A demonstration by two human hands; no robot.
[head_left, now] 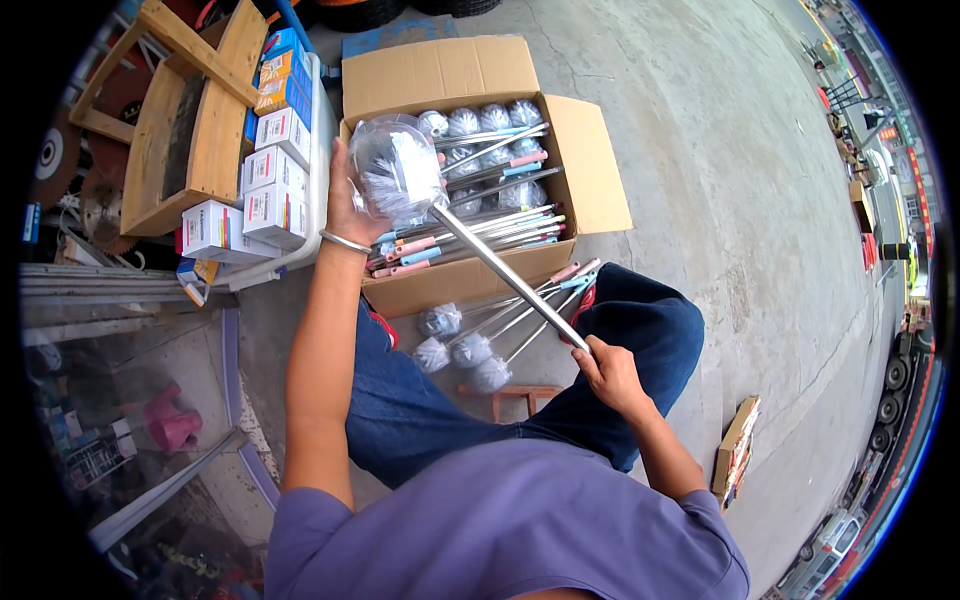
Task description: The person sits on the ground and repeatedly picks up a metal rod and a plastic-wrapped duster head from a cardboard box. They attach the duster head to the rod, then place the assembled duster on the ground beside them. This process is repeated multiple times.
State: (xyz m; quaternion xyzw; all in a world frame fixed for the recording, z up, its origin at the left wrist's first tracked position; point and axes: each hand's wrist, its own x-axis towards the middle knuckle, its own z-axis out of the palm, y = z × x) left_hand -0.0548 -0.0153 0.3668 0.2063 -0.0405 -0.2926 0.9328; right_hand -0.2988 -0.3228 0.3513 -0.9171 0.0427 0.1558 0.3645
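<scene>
I hold a toilet brush (490,262) slantwise across my lap, its long metal handle running down to the right. My left hand (352,205) is wrapped around the side of its round, clear-plastic-covered white head (392,175). My right hand (612,375) grips the lower end of the handle, thumb on top. Under the brush head stands an open cardboard box (470,278) full of similar brushes (500,232) with wrapped heads and pink or blue grips. Several more wrapped brushes (472,350) lie on the floor between my legs, their handles pointing up to the right.
A white plastic bin (318,170) with small white, blue and orange boxes stands left of the cardboard box. A wooden stool (180,130) lies tipped beside it. A small wooden stool (510,395) sits between my legs. A flat box (737,450) lies on the concrete floor at right.
</scene>
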